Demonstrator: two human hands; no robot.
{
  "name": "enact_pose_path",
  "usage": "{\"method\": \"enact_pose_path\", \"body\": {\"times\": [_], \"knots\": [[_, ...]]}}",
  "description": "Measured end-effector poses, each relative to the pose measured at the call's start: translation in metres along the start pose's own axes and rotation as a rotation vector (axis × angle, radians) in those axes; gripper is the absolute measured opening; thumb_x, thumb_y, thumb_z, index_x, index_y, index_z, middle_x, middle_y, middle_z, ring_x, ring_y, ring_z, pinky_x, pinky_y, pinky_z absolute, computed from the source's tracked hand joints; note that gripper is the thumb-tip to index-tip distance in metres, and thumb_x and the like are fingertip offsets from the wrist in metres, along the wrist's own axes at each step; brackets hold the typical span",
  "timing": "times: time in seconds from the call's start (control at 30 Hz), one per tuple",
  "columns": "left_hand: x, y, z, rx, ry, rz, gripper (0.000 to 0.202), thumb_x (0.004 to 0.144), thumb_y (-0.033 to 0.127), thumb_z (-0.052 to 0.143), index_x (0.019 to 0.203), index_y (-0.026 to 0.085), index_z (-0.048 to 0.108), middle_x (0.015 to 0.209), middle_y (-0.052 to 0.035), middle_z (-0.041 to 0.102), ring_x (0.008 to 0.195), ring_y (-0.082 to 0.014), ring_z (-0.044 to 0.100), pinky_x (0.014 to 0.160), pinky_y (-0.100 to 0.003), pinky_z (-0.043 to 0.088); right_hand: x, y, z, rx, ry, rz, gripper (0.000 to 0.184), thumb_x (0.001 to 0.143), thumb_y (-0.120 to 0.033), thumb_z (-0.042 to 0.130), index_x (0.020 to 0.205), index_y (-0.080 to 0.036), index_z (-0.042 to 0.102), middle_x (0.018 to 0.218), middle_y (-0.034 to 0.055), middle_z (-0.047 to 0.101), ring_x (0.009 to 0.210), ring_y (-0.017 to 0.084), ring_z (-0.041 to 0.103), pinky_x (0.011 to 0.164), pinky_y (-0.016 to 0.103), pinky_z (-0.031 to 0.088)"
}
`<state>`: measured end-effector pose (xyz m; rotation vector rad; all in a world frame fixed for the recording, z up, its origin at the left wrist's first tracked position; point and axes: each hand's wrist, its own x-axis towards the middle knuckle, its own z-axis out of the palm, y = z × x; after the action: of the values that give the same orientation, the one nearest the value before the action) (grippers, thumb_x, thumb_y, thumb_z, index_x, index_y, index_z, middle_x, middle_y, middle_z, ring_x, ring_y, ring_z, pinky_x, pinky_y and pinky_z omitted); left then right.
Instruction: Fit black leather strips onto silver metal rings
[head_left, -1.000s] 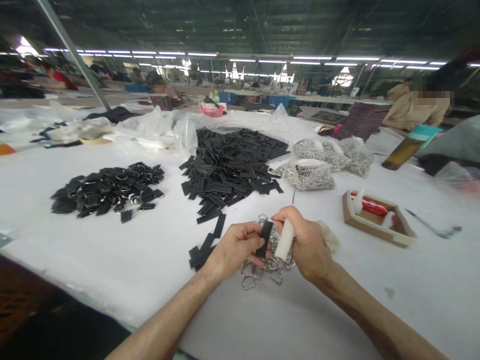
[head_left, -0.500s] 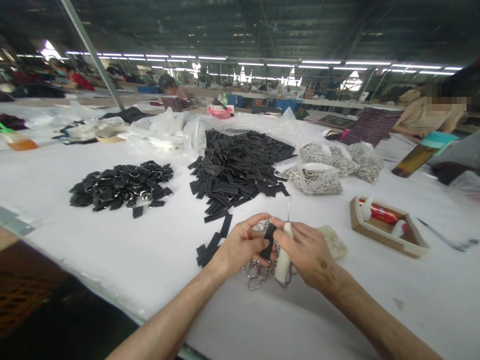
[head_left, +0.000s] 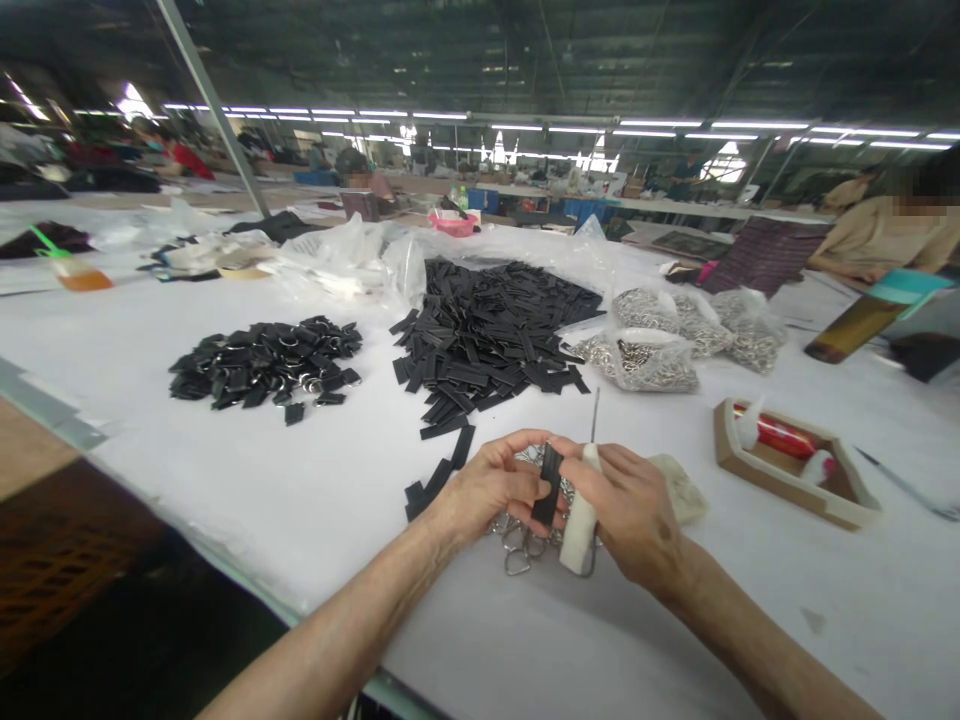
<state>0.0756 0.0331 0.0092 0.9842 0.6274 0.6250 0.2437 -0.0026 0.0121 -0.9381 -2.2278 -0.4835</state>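
Note:
My left hand (head_left: 491, 485) is closed around a small black strip (head_left: 550, 488), holding it upright between thumb and fingers. My right hand (head_left: 637, 510) grips a white-handled tool (head_left: 578, 528), whose thin metal shaft points away from me. The right fingertips reach the top end of the strip; whether they pinch it too is hard to make out. Under both hands lies a small heap of metal rings (head_left: 516, 562), partly hidden by the fingers. Beyond them spreads a big pile of black strips (head_left: 487, 335). To the left is a pile of black pieces with metal rings (head_left: 259, 362).
Clear bags of metal rings (head_left: 645, 360) sit at the right, near a cardboard tray (head_left: 787, 485) holding a red tube. A pale block (head_left: 682, 490) lies by my right hand. A teal-lidded bottle (head_left: 874, 320) rests farther right, where another person (head_left: 885, 235) sits. The table edge (head_left: 187, 540) runs along the left.
The view has turned slightly left, so everything sits farther right in the picture. The strip shows more of its face between my fingers. Both hands keep their hold.

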Motion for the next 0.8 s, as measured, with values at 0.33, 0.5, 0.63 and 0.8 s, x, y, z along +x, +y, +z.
{"method": "enact_pose_path", "body": {"times": [0.33,0.5,0.63,0.8], "knots": [[0.000,-0.001,0.000,0.052,0.016,0.003,0.027,0.070,0.023,0.064,0.091,0.017,0.048,0.066,-0.0042,0.066,0.058,-0.0192,0.065,0.049,-0.027,0.052,-0.004,-0.012,0.006,0.535,0.038,0.620,0.014,0.082,-0.020,0.050,0.096,-0.021,0.053,0.079,0.0002,0.063,0.058,0.012,0.057,0.051,0.023,0.045],[0.001,-0.003,0.002,0.121,0.049,0.015,0.026,0.071,0.026,0.062,0.092,0.016,0.050,0.066,-0.0065,0.067,0.055,-0.0190,0.064,0.047,-0.027,0.050,-0.004,-0.014,0.007,0.611,0.027,0.728,0.013,0.084,-0.026,0.049,0.094,-0.020,0.053,0.079,0.0002,0.061,0.054,0.010,0.056,0.045,0.020,0.044],[0.001,-0.003,0.005,0.186,0.100,0.035,0.043,0.070,0.025,0.061,0.110,0.016,0.047,0.060,-0.0025,0.066,0.052,-0.0190,0.063,0.046,-0.026,0.048,-0.007,-0.009,0.010,0.456,0.021,0.602,0.012,0.083,-0.024,0.049,0.092,-0.020,0.056,0.073,0.0013,0.061,0.061,0.013,0.056,0.054,0.024,0.046],[-0.001,-0.002,0.006,0.232,0.096,0.086,0.040,0.071,0.020,0.058,0.110,0.014,0.047,0.055,0.0004,0.063,0.047,-0.0142,0.060,0.042,-0.018,0.039,-0.009,-0.006,0.013,0.319,0.047,0.486,0.010,0.082,-0.022,0.050,0.087,-0.019,0.058,0.074,0.0039,0.062,0.069,0.017,0.057,0.063,0.030,0.046]]}}
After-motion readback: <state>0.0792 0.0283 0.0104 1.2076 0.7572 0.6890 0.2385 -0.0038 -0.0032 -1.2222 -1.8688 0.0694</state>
